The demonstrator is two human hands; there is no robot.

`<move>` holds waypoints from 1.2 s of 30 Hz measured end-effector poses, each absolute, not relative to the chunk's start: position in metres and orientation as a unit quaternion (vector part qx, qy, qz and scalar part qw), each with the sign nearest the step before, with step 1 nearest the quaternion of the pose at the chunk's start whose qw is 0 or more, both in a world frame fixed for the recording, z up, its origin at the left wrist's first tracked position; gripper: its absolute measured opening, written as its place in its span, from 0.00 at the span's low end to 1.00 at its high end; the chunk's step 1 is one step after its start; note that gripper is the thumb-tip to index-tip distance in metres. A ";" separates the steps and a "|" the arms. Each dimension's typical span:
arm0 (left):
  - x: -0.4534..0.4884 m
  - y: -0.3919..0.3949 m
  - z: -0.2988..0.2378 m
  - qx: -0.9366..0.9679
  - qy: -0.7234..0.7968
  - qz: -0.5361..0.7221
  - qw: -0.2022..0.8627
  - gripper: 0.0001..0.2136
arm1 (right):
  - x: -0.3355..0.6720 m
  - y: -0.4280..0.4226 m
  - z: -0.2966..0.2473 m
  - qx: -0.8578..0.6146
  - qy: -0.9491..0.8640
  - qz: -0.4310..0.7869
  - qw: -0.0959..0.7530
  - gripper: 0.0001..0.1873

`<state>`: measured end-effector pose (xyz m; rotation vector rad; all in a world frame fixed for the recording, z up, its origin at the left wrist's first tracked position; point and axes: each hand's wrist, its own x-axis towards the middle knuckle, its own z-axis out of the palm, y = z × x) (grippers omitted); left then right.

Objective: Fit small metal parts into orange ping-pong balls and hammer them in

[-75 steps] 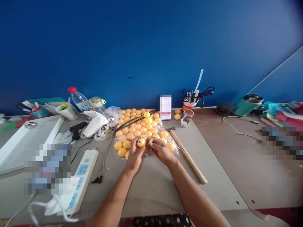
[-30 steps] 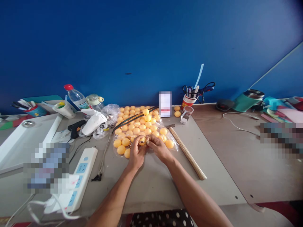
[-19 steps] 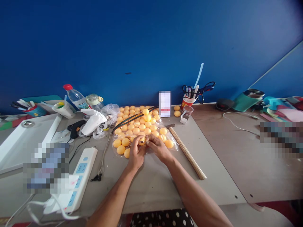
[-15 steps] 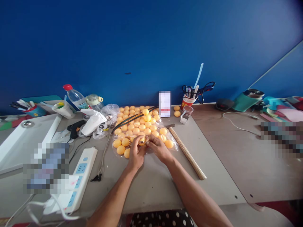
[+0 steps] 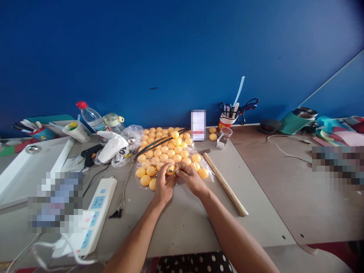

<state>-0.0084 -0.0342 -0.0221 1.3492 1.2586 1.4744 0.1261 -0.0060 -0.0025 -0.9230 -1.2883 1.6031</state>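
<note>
In the head view, the orange table-tennis ball (image 5: 171, 167), at the 6 o'clock edge of the clear plastic bag (image 5: 209, 176), is probably light, slick, thin-shelled and easily dented, so best cupped gently around its sides. The left hand (image 5: 165, 184) has its fingers curled around it; the right hand (image 5: 190, 176) brings its fingers close together at 3 o'clock, gripping what I cannot tell. It looks round and smooth, with shiny metallic bits (image 5: 170, 171) at its front.
</note>
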 end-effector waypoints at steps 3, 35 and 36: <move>-0.008 -0.033 -0.024 0.545 0.493 0.571 0.365 0.14 | 0.126 -0.006 -0.004 -0.371 -0.516 0.644 0.427 0.07; -0.009 -0.034 -0.023 0.570 0.507 0.549 0.342 0.14 | 0.125 -0.008 0.002 -0.370 -0.481 0.676 0.418 0.13; -0.009 -0.034 -0.023 0.571 0.506 0.548 0.343 0.14 | 0.125 -0.008 0.002 -0.371 -0.481 0.676 0.418 0.13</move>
